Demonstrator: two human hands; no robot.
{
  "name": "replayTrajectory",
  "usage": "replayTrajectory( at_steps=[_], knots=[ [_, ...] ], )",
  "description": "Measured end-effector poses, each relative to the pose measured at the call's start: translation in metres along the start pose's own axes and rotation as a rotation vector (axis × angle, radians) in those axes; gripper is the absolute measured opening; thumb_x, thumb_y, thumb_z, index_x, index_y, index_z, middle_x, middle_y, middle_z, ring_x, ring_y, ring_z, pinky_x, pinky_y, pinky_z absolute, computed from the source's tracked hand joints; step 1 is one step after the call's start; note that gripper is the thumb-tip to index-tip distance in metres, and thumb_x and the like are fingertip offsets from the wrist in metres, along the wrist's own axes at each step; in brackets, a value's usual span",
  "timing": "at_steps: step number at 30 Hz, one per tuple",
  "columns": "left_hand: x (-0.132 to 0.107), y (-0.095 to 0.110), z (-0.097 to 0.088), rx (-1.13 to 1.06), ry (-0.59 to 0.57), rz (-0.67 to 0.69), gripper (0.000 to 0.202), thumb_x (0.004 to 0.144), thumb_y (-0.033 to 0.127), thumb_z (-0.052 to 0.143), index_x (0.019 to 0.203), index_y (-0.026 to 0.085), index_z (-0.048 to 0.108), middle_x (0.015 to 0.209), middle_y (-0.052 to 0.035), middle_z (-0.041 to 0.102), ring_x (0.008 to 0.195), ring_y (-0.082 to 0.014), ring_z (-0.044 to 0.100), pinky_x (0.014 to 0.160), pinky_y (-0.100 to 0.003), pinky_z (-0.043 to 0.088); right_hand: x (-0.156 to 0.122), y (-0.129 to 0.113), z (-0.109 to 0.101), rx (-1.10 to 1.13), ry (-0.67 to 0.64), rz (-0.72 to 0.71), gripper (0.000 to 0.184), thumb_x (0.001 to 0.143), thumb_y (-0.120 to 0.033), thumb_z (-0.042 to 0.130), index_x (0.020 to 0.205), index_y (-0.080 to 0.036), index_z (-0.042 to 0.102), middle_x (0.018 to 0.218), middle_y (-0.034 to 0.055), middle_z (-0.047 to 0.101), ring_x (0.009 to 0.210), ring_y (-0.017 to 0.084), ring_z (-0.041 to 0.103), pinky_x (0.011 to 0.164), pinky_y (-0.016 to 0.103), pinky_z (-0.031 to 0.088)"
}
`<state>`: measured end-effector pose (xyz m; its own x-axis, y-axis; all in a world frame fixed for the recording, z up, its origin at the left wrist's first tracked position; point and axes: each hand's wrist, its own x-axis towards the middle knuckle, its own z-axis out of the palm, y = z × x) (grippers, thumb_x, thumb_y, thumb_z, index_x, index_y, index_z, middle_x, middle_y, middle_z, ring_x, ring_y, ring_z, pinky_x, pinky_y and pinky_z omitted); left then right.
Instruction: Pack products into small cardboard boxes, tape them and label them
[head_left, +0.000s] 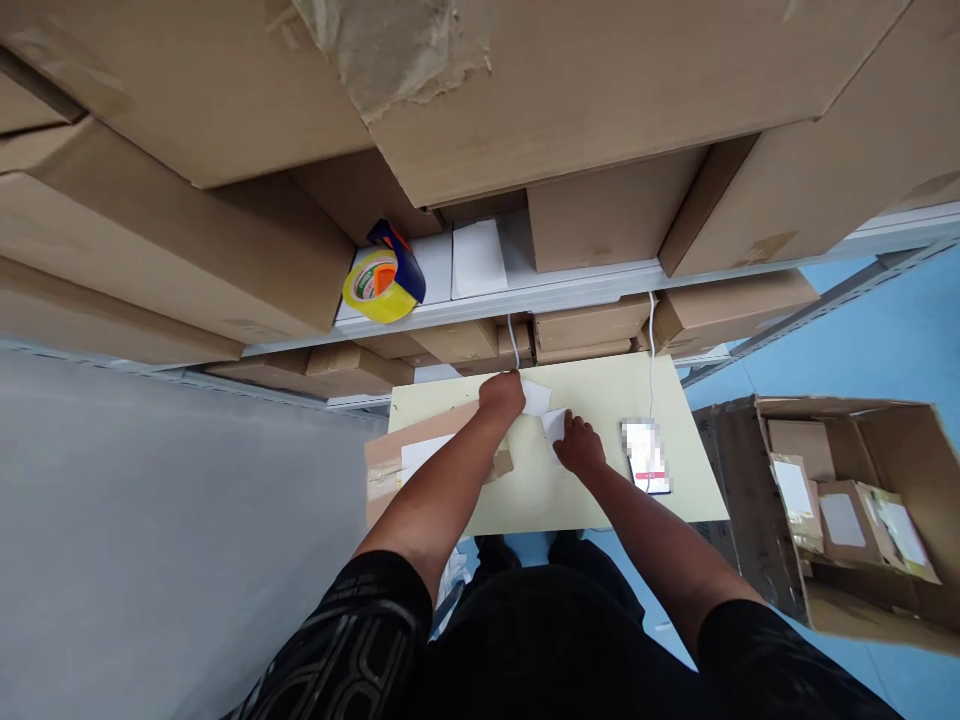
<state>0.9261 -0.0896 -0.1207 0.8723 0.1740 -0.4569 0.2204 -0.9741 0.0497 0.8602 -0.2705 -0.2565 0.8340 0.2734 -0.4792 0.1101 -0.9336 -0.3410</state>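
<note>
Over the pale tabletop (600, 390), my left hand (502, 393) is closed on one end of a white paper slip (535, 398). Close beside it, my right hand (580, 444) pinches a second white slip (553, 424), whose upper edge meets the first; whether the two are joined I cannot tell. Partly under my left forearm lies a cardboard box (384, 470) with a white sheet (424, 455) on top. To the right of my right hand rests a phone (646, 457) with a lit screen and a white cable.
A shelf (585, 285) stacked with cardboard boxes (600, 220) rises behind the table. On it sits a tape dispenser (384, 275) with yellow tape. At the right on the floor, a large open carton (757, 510) holds several small labelled boxes (844, 520). A grey wall (187, 530) borders the left.
</note>
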Motion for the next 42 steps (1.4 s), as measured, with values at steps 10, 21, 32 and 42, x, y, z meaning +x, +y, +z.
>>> replayTrajectory(
  at_steps=[10,21,32,42],
  knots=[
    [-0.088,-0.053,-0.07,-0.776,0.459,-0.015,0.029,0.086,0.043,0.067,0.071,0.021,0.056,0.068,0.0024,0.065,0.062,-0.0137,0.056,0.058,-0.024,0.036,-0.03,-0.012,-0.03,0.149,0.208,-0.068,0.08,0.092,-0.038,0.052,0.159,-0.003,0.025,0.136,0.0241,0.055,0.12,0.036,0.054,0.095,0.047,0.049],
    [-0.233,-0.093,-0.057,-1.631,0.147,0.271,0.042,0.074,0.052,0.082,0.082,0.017,0.061,0.07,-0.0002,0.067,0.061,-0.0128,0.062,0.061,-0.024,0.048,-0.139,-0.164,-0.095,0.243,0.929,-0.702,0.055,0.098,-0.03,0.05,0.151,-0.016,0.043,0.131,0.0208,0.062,0.121,0.034,0.058,0.098,0.052,0.05],
    [-0.313,-0.215,-0.042,-1.627,0.21,0.481,0.043,0.09,0.059,0.066,0.089,0.016,0.064,0.081,-0.0049,0.07,0.072,-0.0151,0.064,0.072,-0.028,0.052,-0.223,-0.248,-0.085,0.539,0.44,-0.684,0.024,0.094,-0.035,0.056,0.094,-0.02,0.075,0.091,0.0077,0.074,0.087,0.026,0.066,0.083,0.039,0.052],
    [-0.361,-0.258,-0.027,-1.496,0.259,0.517,0.026,0.083,0.042,0.073,0.086,0.016,0.071,0.083,-0.0044,0.069,0.076,-0.0164,0.061,0.073,-0.029,0.048,-0.277,-0.307,-0.083,1.447,0.058,-0.245,0.046,0.065,-0.035,0.085,0.105,-0.016,0.072,0.098,0.009,0.078,0.089,0.029,0.07,0.08,0.041,0.054]
  ],
)
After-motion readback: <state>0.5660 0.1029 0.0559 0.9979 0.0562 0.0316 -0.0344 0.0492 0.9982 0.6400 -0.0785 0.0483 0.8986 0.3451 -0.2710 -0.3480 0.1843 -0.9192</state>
